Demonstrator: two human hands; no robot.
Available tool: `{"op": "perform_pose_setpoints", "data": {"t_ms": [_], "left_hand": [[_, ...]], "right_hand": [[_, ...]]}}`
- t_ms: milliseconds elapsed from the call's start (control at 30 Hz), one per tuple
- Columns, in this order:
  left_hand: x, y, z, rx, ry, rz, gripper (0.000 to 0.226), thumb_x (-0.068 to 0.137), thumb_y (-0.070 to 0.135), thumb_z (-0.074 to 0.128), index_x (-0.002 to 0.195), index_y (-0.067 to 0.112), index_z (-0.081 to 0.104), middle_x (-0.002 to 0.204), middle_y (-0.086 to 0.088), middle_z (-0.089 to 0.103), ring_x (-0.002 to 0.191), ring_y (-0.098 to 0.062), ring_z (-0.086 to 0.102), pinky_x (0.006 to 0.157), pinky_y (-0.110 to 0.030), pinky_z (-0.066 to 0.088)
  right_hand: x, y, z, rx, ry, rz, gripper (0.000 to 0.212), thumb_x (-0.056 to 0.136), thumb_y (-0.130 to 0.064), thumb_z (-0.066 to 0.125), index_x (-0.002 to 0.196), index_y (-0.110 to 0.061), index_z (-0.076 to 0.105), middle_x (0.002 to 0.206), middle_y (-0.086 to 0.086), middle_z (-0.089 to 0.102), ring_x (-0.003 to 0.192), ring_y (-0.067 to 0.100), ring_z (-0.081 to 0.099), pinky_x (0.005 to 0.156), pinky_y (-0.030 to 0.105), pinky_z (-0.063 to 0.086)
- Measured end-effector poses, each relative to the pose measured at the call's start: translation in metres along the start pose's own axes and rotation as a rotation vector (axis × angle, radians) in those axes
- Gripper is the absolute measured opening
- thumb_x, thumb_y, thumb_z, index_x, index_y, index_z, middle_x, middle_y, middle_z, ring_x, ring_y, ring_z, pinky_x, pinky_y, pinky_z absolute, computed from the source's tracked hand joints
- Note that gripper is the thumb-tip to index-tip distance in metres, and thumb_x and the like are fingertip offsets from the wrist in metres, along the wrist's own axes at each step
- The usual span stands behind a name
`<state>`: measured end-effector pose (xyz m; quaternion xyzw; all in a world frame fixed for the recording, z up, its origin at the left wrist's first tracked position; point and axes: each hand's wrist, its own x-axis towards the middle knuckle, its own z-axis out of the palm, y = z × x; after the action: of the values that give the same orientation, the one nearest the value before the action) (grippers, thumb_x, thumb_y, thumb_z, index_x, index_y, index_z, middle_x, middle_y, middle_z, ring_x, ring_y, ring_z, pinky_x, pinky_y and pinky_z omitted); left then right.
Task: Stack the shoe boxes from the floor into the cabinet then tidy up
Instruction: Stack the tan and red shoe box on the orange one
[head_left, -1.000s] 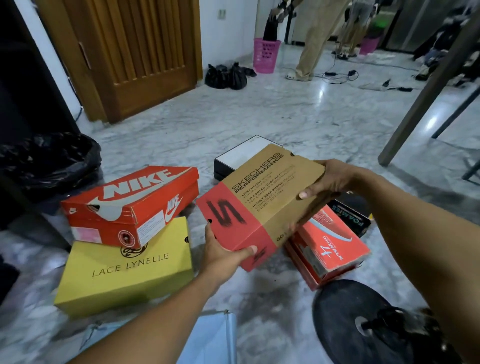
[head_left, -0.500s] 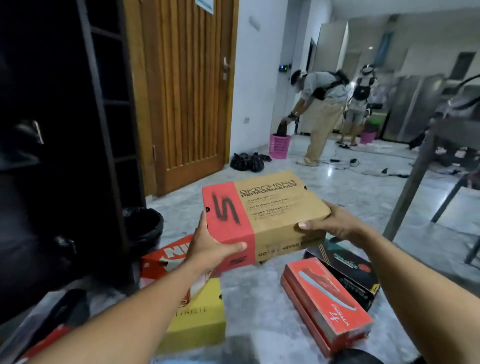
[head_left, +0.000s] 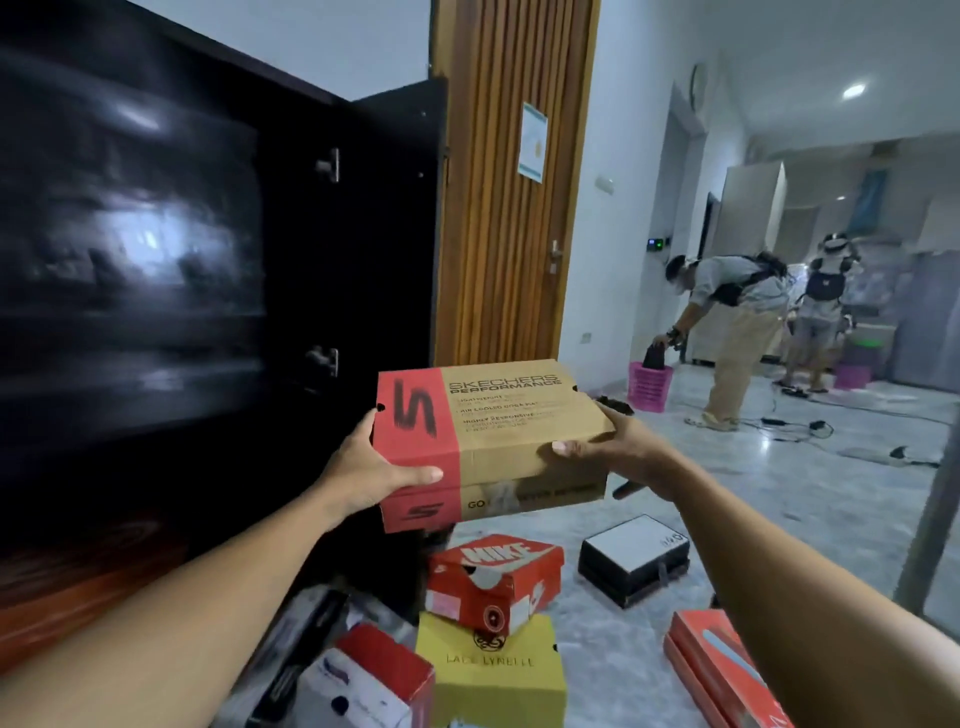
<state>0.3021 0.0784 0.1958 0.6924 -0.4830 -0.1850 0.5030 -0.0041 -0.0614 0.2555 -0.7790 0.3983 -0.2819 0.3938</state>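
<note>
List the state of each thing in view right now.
Skechers box: lid closed, held off the floor.
Left hand: grips its red end.
Right hand: grips its tan end.
Cabinet door: open.
Wooden door: shut.
Yellow box: closed, on floor.
Nike box: closed, resting atop it.

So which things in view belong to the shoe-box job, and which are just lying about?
Job: Skechers box, held in left hand and right hand; Nike box on the yellow box; black-and-white box; red box at right; white-and-red box; open cabinet.
Lying about: pink basket; floor cables; notice on the wooden door.
</note>
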Motion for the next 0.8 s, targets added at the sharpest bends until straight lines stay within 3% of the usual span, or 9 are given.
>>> {"op": "perform_pose_setpoints", "data": {"t_ms": [67, 133, 233, 333, 400, 467, 600, 700, 800], "left_hand": [[-0.010, -0.006, -0.033, 0.020, 0.041, -0.009, 0.160, 0.022, 0.073, 0.092, 0.156, 0.036, 0.013, 0.143, 0.006, 0.055, 0.127, -0.014, 0.055, 0.111, -0.043, 0.043], [-0.022, -0.015, -0.061, 0.035, 0.095, -0.039, 0.160, 0.022, 0.073, 0.092, 0.156, 0.036, 0.013, 0.144, 0.006, 0.053, 0.129, -0.015, 0.054, 0.111, -0.043, 0.043], [-0.044, -0.028, -0.099, 0.061, 0.175, -0.097, 0.160, 0.024, 0.070, 0.093, 0.157, 0.033, 0.013, 0.147, 0.005, 0.051, 0.131, -0.015, 0.051, 0.112, -0.041, 0.042], [-0.063, -0.039, -0.132, 0.086, 0.237, -0.139, 0.151, 0.034, 0.057, 0.097, 0.158, 0.030, 0.016, 0.143, 0.007, 0.052, 0.129, -0.015, 0.051, 0.111, -0.037, 0.041], [-0.073, -0.052, -0.154, 0.104, 0.289, -0.193, 0.155, 0.029, 0.060, 0.095, 0.158, 0.031, 0.015, 0.145, 0.005, 0.052, 0.130, -0.016, 0.051, 0.111, -0.037, 0.041], [-0.082, -0.069, -0.172, 0.124, 0.333, -0.250, 0.158, 0.027, 0.062, 0.094, 0.158, 0.032, 0.013, 0.148, 0.004, 0.050, 0.132, -0.016, 0.050, 0.112, -0.037, 0.040], [-0.094, -0.119, -0.196, 0.105, 0.396, -0.347, 0.155, 0.029, 0.065, 0.094, 0.158, 0.032, 0.013, 0.142, 0.006, 0.056, 0.125, -0.014, 0.057, 0.111, -0.038, 0.042], [-0.095, -0.166, -0.211, 0.068, 0.406, -0.376, 0.137, 0.032, 0.065, 0.095, 0.150, 0.040, 0.032, 0.126, 0.013, 0.066, 0.116, -0.009, 0.063, 0.109, -0.040, 0.045], [-0.090, -0.209, -0.227, 0.042, 0.426, -0.421, 0.127, 0.031, 0.060, 0.098, 0.143, 0.035, 0.043, 0.116, 0.012, 0.071, 0.110, -0.006, 0.066, 0.105, -0.038, 0.048]], "right_hand": [[0.004, -0.019, 0.023, 0.006, -0.046, -0.021, 0.080, 0.073, -0.041, 0.083, 0.138, -0.043, 0.037, 0.114, -0.012, 0.051, 0.113, 0.021, 0.051, 0.084, 0.054, 0.056], [0.011, -0.035, 0.047, 0.006, -0.088, -0.054, 0.088, 0.070, -0.045, 0.084, 0.144, -0.041, 0.035, 0.115, -0.013, 0.053, 0.112, 0.020, 0.053, 0.078, 0.052, 0.059], [0.023, -0.054, 0.086, 0.039, -0.164, -0.118, 0.084, 0.071, -0.043, 0.085, 0.141, -0.038, 0.038, 0.123, -0.007, 0.057, 0.102, 0.013, 0.057, 0.066, 0.034, 0.058], [0.039, -0.065, 0.130, 0.166, -0.279, -0.197, 0.088, 0.061, -0.042, 0.091, 0.135, -0.026, 0.048, 0.111, -0.012, 0.063, 0.092, 0.004, 0.063, 0.069, 0.019, 0.055], [0.056, -0.067, 0.165, 0.185, -0.324, -0.216, 0.098, 0.045, -0.053, 0.095, 0.131, -0.027, 0.055, 0.115, -0.006, 0.069, 0.097, 0.005, 0.068, 0.081, 0.025, 0.058], [0.074, -0.065, 0.204, 0.208, -0.381, -0.238, 0.082, 0.055, -0.045, 0.094, 0.127, -0.032, 0.058, 0.120, -0.004, 0.069, 0.104, 0.009, 0.067, 0.088, 0.031, 0.058], [0.098, -0.059, 0.280, 0.237, -0.460, -0.225, 0.064, 0.069, -0.025, 0.089, 0.125, -0.028, 0.059, 0.113, -0.008, 0.068, 0.110, 0.015, 0.064, 0.070, 0.016, 0.055], [0.121, -0.054, 0.336, 0.226, -0.525, -0.172, 0.056, 0.070, -0.032, 0.089, 0.112, -0.044, 0.055, 0.106, -0.017, 0.062, 0.096, 0.009, 0.060, 0.060, 0.029, 0.057], [0.147, -0.049, 0.392, 0.215, -0.571, -0.146, 0.063, 0.066, -0.039, 0.091, 0.115, -0.044, 0.053, 0.108, -0.016, 0.061, 0.095, 0.011, 0.061, 0.065, 0.039, 0.061]]}}
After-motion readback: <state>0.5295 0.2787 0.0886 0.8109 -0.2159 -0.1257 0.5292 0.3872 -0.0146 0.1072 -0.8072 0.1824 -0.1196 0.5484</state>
